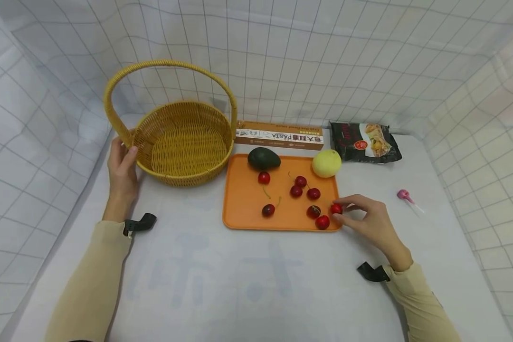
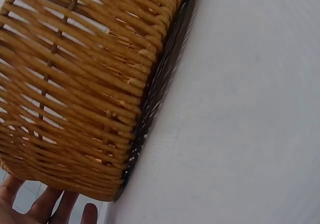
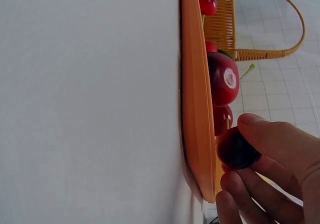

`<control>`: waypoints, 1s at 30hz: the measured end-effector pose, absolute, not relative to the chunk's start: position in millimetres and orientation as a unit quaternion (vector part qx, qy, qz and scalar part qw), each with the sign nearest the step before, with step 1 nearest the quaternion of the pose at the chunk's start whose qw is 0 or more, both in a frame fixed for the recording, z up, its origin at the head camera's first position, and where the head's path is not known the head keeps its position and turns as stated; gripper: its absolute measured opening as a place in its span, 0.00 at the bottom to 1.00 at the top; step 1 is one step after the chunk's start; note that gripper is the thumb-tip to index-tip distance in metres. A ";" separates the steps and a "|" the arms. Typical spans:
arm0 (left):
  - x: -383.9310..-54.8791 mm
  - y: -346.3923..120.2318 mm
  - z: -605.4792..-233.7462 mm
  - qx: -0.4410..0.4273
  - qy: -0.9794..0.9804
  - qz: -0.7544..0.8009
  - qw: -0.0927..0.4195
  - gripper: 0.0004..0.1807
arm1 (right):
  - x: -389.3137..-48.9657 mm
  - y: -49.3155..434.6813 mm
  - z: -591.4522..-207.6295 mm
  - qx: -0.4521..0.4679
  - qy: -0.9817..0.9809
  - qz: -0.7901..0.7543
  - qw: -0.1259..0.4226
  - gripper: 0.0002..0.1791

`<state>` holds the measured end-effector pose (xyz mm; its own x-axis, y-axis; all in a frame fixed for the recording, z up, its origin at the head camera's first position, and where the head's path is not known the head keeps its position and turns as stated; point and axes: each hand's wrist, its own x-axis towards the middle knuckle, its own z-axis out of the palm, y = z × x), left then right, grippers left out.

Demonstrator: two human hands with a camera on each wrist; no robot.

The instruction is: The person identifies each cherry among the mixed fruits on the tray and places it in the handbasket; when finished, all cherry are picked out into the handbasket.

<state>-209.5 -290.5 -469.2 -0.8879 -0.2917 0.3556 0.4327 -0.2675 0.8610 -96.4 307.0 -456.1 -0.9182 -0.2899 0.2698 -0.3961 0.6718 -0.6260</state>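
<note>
Pinches a red cherry in the right hand, with thumb and fingertips drawn in to its width, at the right edge of an orange tray, near other cherries. Holds a yellow basket in the left hand, at the foot of its handle; how tightly, cannot tell. Has an avocado and a yellow fruit toward the tray's far side, then a pasta box and a black packet beyond.

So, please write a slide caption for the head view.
Right hand pinches a cherry at the orange tray; left hand holds the basket.
</note>
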 end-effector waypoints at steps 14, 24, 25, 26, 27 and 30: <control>-203.4 -298.7 -464.4 -0.047 -0.586 -0.785 0.196 0.33 | -108.1 279.5 -440.6 0.186 -0.898 0.387 0.100 0.22; -206.4 -296.3 -464.5 -0.031 -0.596 -0.783 0.176 0.31 | -131.8 235.7 -411.5 0.234 -0.882 0.397 0.098 0.21; -206.6 -296.1 -464.5 -0.031 -0.599 -0.780 0.175 0.32 | -135.0 230.9 -409.8 0.237 -0.880 0.400 0.100 0.20; -206.5 -295.9 -464.6 -0.030 -0.599 -0.781 0.174 0.32 | -137.9 226.0 -408.6 0.239 -0.877 0.405 0.100 0.20; -206.5 -295.8 -464.8 -0.030 -0.599 -0.781 0.173 0.32 | -140.8 220.7 -407.3 0.242 -0.874 0.410 0.099 0.20; -206.3 -295.6 -464.8 -0.028 -0.594 -0.785 0.171 0.32 | -150.0 202.9 -403.3 0.252 -0.864 0.427 0.088 0.17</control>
<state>-206.3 -295.6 -464.8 -0.9397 -0.2355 0.2478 0.3024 -0.2345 0.9239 -150.0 202.9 -403.3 -0.8570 -0.3610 0.3676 -0.5114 0.5083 -0.6929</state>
